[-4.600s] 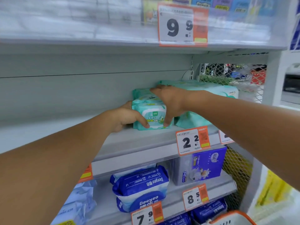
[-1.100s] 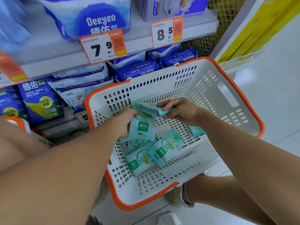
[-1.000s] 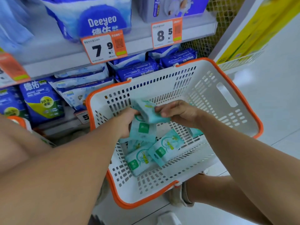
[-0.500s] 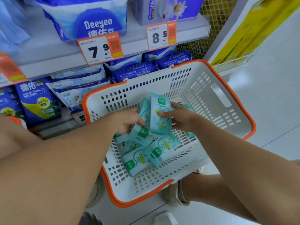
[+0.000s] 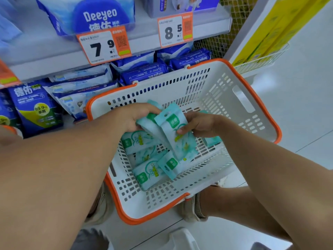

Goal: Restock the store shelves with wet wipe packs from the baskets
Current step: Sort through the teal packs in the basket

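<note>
Restocking looks partly done, as a judgement: the white basket (image 5: 239, 98) with its orange rim holds only a handful of teal wet wipe packs, so most of the load seems already shelved, with these left to go up.

Head view: left hand (image 5: 133, 117) curls round a tilted pack (image 5: 146, 126) near the basket's 11 o'clock, and right hand (image 5: 200, 124) pinches a second pack (image 5: 177, 136) overlapping it at centre. Loose packs (image 5: 151, 171) lie on the basket floor toward 7 o'clock; another (image 5: 211, 140) peeks from behind the right wrist at 3 o'clock, possibly one pack only. Blue packs fill the shelves (image 5: 144, 42) at 12 o'clock.

Half a second earlier the two held packs stood nearly upright; they now lean together, gathered closer between the hands.
</note>
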Demonstrator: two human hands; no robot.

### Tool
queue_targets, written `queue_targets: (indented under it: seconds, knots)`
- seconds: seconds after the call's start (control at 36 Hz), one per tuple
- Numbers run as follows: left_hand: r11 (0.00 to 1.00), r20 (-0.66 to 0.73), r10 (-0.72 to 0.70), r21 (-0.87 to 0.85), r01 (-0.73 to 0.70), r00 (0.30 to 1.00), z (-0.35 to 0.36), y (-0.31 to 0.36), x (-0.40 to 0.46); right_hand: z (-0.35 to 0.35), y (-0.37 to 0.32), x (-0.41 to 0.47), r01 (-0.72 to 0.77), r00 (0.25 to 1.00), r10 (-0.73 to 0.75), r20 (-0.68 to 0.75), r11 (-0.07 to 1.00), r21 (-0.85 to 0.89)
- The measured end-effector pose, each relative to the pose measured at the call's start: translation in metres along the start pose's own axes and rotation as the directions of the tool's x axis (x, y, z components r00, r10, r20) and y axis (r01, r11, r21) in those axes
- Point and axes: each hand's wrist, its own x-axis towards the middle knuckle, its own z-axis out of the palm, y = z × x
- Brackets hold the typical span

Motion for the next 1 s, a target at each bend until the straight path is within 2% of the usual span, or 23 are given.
queue_targets:
  seconds: [0.08, 0.11, 0.14, 0.19, 0.25, 0.36, 0.42, 0.44, 0.47, 0.5, 0.53, 0.56, 0.61, 0.67, 0.72, 0.75, 0.78, 0.83, 0.86, 0.89, 0.92, 0.97, 1.0]
  knots:
    - [0.909, -0.077, 0.083, -0.403, -0.108, 0.994, -0.003, 0.002, 0.0, 0.01, 0.014, 0.009, 0.06, 0.991, -0.035, -0.127, 0.978, 0.198]
    - [0.881, -0.082, 0.094, -0.458, -0.121, 0.992, -0.003, 0.003, -0.002, 0.012, 0.019, 0.011, 0.09, 0.984, -0.043, -0.171, 0.956, 0.28]
    - [0.892, -0.073, 0.105, -0.435, -0.126, 0.992, 0.001, 0.003, -0.004, 0.015, 0.022, 0.012, 0.122, 0.977, -0.048, -0.207, 0.925, 0.361]
    - [0.972, -0.061, 0.115, -0.197, -0.125, 0.991, 0.012, -0.003, -0.004, 0.021, 0.023, 0.015, 0.163, 0.966, -0.049, -0.252, 0.876, 0.454]
    - [0.995, -0.075, 0.101, 0.004, -0.1, 0.992, 0.021, -0.013, -0.003, 0.024, 0.017, 0.015, 0.124, 0.967, -0.016, -0.256, 0.903, 0.412]
    - [0.995, -0.147, 0.096, -0.008, -0.098, 0.984, 0.004, -0.038, 0.037, 0.016, 0.006, 0.016, -0.064, 0.976, 0.119, -0.184, 0.958, 0.28]
    - [0.996, -0.201, 0.094, 0.026, -0.09, 0.975, 0.001, -0.04, 0.04, 0.014, 0.005, 0.02, -0.115, 0.953, 0.163, -0.256, 0.974, 0.194]
    - [0.995, -0.223, 0.096, 0.044, -0.088, 0.97, 0.002, -0.04, 0.034, 0.012, 0.009, 0.024, -0.151, 0.929, 0.151, -0.337, 0.988, 0.027]
    - [0.994, -0.236, 0.098, 0.071, -0.083, 0.967, 0.006, -0.036, 0.023, 0.01, 0.013, 0.028, -0.22, 0.909, 0.112, -0.401, 0.947, -0.235]
    - [0.993, -0.242, 0.091, 0.097, -0.069, 0.966, 0.008, -0.034, 0.016, 0.01, 0.02, 0.032, -0.296, 0.909, 0.091, -0.406, 0.826, -0.479]
    - [0.991, -0.243, 0.083, 0.124, -0.054, 0.966, 0.009, -0.033, 0.013, 0.012, 0.029, 0.036, -0.345, 0.922, 0.112, -0.371, 0.673, -0.655]
    - [0.989, -0.239, 0.072, 0.14, -0.039, 0.968, 0.009, -0.034, 0.011, 0.015, 0.04, 0.039, -0.373, 0.926, 0.168, -0.339, 0.553, -0.745]
    - [0.988, -0.223, 0.062, 0.155, -0.028, 0.973, 0.008, -0.035, 0.013, 0.022, 0.061, 0.044, -0.371, 0.926, 0.235, -0.295, 0.425, -0.825]
    - [0.989, -0.215, 0.061, 0.147, -0.03, 0.975, 0.007, -0.034, 0.015, 0.025, 0.075, 0.049, -0.319, 0.941, 0.206, -0.269, 0.272, -0.908]
    - [0.99, -0.21, 0.072, 0.136, -0.044, 0.975, 0.006, -0.033, 0.016, 0.025, 0.075, 0.05, -0.302, 0.945, 0.154, -0.29, 0.061, -0.951]
    - [0.99, -0.207, 0.075, 0.131, -0.048, 0.975, 0.005, -0.032, 0.015, 0.025, 0.072, 0.05, -0.304, 0.944, 0.134, -0.302, -0.009, -0.953]
    - [0.991, -0.206, 0.074, 0.124, -0.049, 0.976, 0.005, -0.032, 0.015, 0.024, 0.069, 0.05, -0.302, 0.945, 0.122, -0.304, -0.03, -0.953]
    - [0.991, -0.209, 0.081, 0.12, -0.057, 0.975, 0.005, -0.033, 0.014, 0.021, 0.064, 0.046, -0.297, 0.946, 0.133, -0.295, -0.005, -0.955]
    - [0.991, -0.222, 0.092, 0.115, -0.068, 0.971, 0.005, -0.033, 0.014, 0.018, 0.059, 0.041, -0.306, 0.944, 0.143, -0.297, 0.049, -0.951]
    - [0.991, -0.229, 0.101, 0.112, -0.077, 0.968, 0.005, -0.033, 0.014, 0.011, 0.053, 0.034, -0.33, 0.939, 0.154, -0.307, 0.151, -0.932]
    - [0.99, -0.24, 0.112, 0.11, -0.088, 0.964, 0.005, -0.033, 0.014, 0.003, 0.045, 0.023, -0.36, 0.932, 0.163, -0.323, 0.306, -0.881]
    - [0.986, -0.253, 0.15, 0.112, -0.124, 0.956, 0.006, -0.031, 0.008, -0.016, 0.023, -0.005, -0.368, 0.926, 0.182, -0.331, 0.633, -0.681]
    - [0.984, -0.252, 0.167, 0.108, -0.144, 0.953, 0.007, -0.029, 0.005, -0.024, 0.012, -0.02, -0.334, 0.932, 0.174, -0.319, 0.757, -0.561]
